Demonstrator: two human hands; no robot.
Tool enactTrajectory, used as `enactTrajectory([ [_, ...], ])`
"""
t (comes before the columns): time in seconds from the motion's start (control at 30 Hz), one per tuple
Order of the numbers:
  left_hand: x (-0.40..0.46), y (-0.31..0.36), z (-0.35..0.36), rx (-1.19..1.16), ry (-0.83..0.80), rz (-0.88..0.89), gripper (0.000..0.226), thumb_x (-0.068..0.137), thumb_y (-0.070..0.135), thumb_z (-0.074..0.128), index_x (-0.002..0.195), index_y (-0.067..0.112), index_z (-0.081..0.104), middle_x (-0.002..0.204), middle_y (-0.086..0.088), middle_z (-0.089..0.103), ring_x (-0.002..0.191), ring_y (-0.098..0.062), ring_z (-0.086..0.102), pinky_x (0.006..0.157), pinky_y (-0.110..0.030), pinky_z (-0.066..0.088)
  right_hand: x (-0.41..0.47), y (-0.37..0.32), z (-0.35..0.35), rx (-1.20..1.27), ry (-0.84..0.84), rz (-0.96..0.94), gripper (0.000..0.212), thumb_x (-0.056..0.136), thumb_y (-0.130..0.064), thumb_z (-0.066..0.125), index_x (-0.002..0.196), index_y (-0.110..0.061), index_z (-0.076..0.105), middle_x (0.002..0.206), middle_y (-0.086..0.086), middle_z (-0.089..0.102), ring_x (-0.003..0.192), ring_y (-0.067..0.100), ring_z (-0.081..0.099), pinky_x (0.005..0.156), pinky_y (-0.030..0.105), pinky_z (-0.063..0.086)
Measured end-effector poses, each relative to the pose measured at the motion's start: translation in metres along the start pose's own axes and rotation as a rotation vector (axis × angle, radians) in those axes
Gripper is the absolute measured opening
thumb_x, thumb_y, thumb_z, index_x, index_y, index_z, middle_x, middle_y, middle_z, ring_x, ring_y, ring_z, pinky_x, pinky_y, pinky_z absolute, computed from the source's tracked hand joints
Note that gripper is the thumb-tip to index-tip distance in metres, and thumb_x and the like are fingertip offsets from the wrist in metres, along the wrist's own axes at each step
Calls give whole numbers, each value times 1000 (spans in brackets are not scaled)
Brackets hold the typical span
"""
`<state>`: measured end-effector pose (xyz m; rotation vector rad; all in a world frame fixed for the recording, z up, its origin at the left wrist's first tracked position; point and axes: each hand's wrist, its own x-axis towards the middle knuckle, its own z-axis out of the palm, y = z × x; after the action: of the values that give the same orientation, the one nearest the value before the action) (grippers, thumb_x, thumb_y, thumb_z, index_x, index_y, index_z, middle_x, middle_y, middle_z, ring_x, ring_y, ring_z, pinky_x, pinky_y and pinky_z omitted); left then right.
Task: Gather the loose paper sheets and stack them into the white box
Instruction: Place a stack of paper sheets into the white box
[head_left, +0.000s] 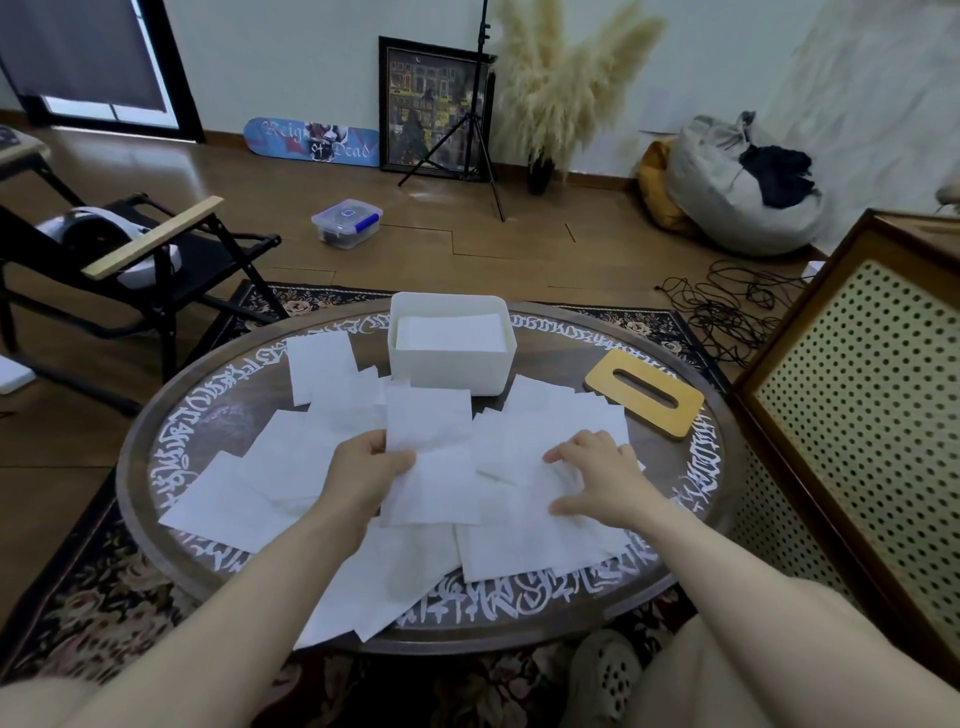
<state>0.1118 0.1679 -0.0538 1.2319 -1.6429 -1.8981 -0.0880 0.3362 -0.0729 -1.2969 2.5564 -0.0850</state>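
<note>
Loose paper sheets (530, 447) lie scattered just in front of the white box (451, 347); the left hand (363, 470) pinches one sheet, the right hand (597, 473) presses spread fingers, so square edges before lifting boxward.

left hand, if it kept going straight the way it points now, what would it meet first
Most likely the white box. The left hand, gripping a paper sheet, points away from the person toward the table's far side, and the sheet's top edge already lies near the box's front wall. Depth is uncertain.
</note>
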Motion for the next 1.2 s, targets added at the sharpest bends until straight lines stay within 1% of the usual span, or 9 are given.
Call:
enactTrajectory([
  [0.27,0,0,-2,9,-11,-5,21,91,1,56,85,20,64,91,-2,68,83,-24,63,79,-39,51,5,-21,2,-19,32,-53,36,81,-40,68,114,-30,58,93,-9,52,100,13,40,86,34,25],
  [0.47,0,-1,3,30,-26,-13,20,91,1,55,87,18,64,91,-3,67,79,-21,62,66,-29,50,1,-26,3,60,37,-28,30,81,-57,63,101,-34,66,77,-13,51,93,20,40,83,32,28],
  [0.67,0,2,7,16,-27,-7,21,92,1,54,84,19,63,88,-1,66,76,-19,61,64,-28,49,-1,-21,-6,117,90,-5,17,90,-41,60,88,-28,71,76,-10,62,83,14,55,91,34,29],
  [0.73,0,2,7,23,-19,-10,22,92,1,54,83,20,62,87,1,65,76,-18,61,63,-28,49,-3,-16,-14,270,163,73,14,89,-34,62,83,-25,69,72,-8,62,76,13,56,84,34,35],
  [0.8,2,1,7,25,-8,-11,23,92,1,54,83,20,62,89,-1,66,78,-20,61,68,-31,48,-4,-13,-22,575,205,163,12,89,-27,62,81,-20,67,71,-3,65,73,17,60,73,33,42],
  [0.87,2,1,8,16,14,-5,22,91,0,53,85,19,63,94,-4,66,83,-24,62,71,-33,49,-8,-15,-29,907,218,227,10,91,-18,61,82,-13,64,78,6,68,75,23,64,66,31,47],
  [0.93,1,1,10,3,40,11,20,90,-2,52,90,16,63,99,-7,66,89,-27,62,73,-34,49,-12,-18,-33,1096,189,262,8,92,-14,59,86,-11,63,84,9,69,75,22,63,65,28,49],
  [1.07,-1,2,16,7,58,29,23,92,-2,48,87,17,60,100,-9,65,92,-29,61,80,-44,53,-15,-29,-35,1277,164,243,9,94,-11,58,89,-16,64,80,-1,69,66,13,58,52,15,43],
  [1.2,-2,3,24,-3,-3,36,24,95,3,46,89,20,62,99,-8,67,86,-24,64,74,-40,55,-15,-44,-32,1344,168,180,9,92,-13,60,91,-20,65,84,1,70,75,18,54,66,25,35],
])
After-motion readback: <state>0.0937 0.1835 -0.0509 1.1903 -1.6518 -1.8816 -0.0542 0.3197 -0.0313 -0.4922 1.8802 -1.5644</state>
